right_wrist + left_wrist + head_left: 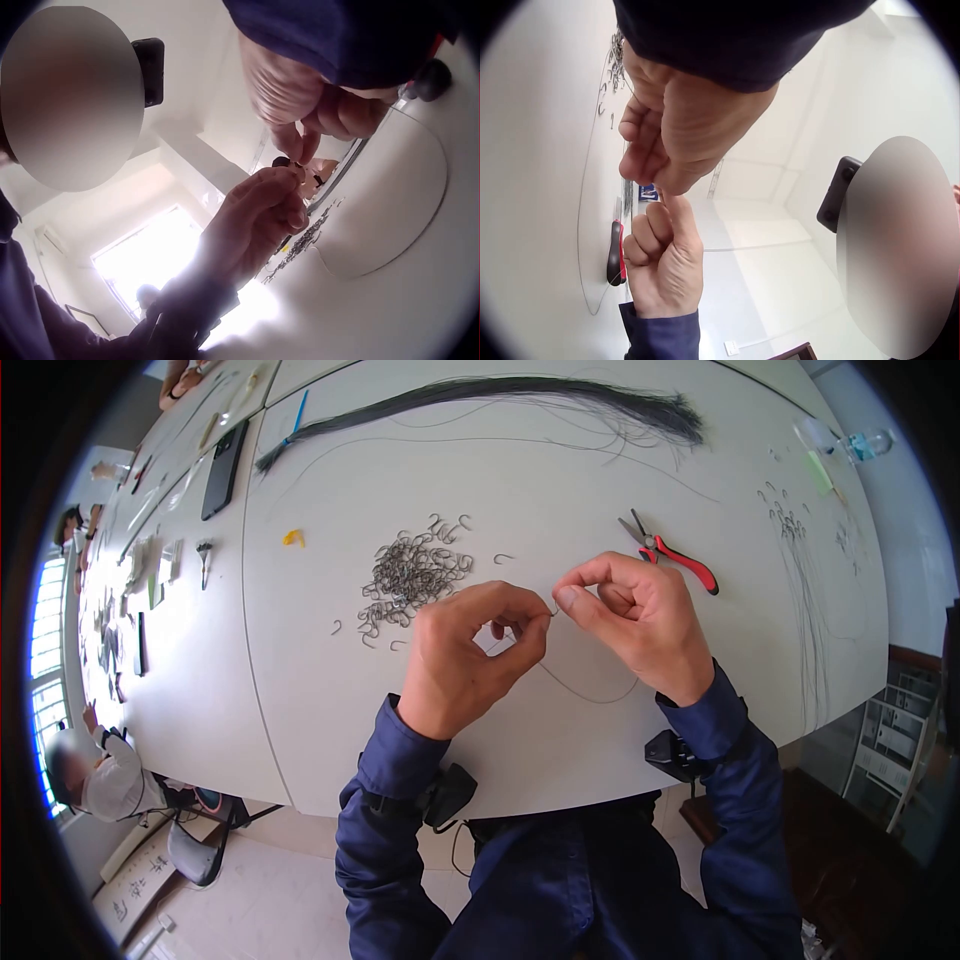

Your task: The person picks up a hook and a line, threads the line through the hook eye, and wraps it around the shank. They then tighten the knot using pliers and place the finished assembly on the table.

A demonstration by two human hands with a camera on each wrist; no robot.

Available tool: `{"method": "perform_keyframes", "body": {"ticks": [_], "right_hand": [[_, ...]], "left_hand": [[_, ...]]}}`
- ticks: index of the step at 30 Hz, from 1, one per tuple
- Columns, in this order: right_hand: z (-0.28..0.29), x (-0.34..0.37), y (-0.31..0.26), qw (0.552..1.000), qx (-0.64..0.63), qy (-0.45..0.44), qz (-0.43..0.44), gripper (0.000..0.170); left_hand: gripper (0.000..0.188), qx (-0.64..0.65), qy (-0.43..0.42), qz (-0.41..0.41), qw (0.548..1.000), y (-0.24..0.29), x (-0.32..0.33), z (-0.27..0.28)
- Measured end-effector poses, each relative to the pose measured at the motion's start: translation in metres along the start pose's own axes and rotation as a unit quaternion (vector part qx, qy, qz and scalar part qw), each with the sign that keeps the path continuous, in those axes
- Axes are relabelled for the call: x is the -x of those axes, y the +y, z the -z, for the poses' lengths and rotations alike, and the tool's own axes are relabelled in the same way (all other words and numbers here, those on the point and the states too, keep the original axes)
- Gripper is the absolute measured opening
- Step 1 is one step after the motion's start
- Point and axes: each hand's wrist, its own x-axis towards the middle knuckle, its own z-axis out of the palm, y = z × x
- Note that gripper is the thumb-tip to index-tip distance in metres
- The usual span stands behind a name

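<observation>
At the far left, a person in white [118, 778] sits by the counter [330, 700]. Moving right, I see a black phone [225, 472] lying on it, then a small yellow piece [293, 538]. Along the far side stretches a long bundle of dark strands [500, 400], with a blue strip [300, 412] at its left end.

Next comes a loose heap of small metal hooks [412, 572], a few scattered round its edges. Just right of it, the left hand [465, 660] is raised, thumb and forefinger pinching the thin line [590, 701] at their tips. That line sags in a loop below the two hands, over toward the right wrist.

The right hand [645, 622] faces it, fingertips close to the other's, thumb and forefinger pinched on something tiny near the line's end; it is too small for me to tell what.

Beyond the right hand, pliers with red and black handles [704, 572] lie with their jaws apart. Farther right, more hooks [788, 520] lie with long thin strands [812, 620] running from them toward the near edge, and a clear bottle [868, 445] is at the far right.
</observation>
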Motion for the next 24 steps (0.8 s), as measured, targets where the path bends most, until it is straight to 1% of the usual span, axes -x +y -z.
{"method": "perform_keyframes", "body": {"ticks": [5,7,8,11,13,17,22,24], "right_hand": [[0.002,0.004,-0.01,0.999,0.022,-0.005,-0.025,0.013],[0.0,0.006,-0.012,0.999,0.025,-0.004,-0.036,0.011],[-0.001,0.006,-0.012,0.999,0.041,-0.007,-0.028,0.01],[-0.004,0.008,-0.012,0.996,0.084,-0.013,0.001,0.009],[-0.006,0.008,-0.013,0.994,0.103,-0.014,0.024,0.008],[-0.006,0.007,-0.01,0.995,0.092,-0.006,0.026,0.009],[-0.003,0.005,-0.007,0.996,0.094,-0.004,-0.005,0.009],[-0.004,0.004,-0.006,0.995,0.103,0.003,0.005,0.008]], "left_hand": [[0.004,0.108,0.034,0.083,0.99,0.001,0.001,0.0],[0.004,0.12,0.041,0.099,0.987,0.001,0.0,0.002],[0.004,0.125,0.044,0.108,0.985,0.001,0.0,0.003],[0.004,0.091,0.06,0.099,0.989,0.0,-0.001,0.001],[0.004,0.06,0.059,0.073,0.994,-0.003,0.0,-0.001],[0.005,-0.005,0.039,0.025,0.999,-0.003,-0.001,-0.002],[0.005,0.084,0.047,0.096,0.991,-0.003,0.0,-0.002],[0.006,0.102,0.039,0.116,0.987,-0.002,-0.001,0.001]]}}
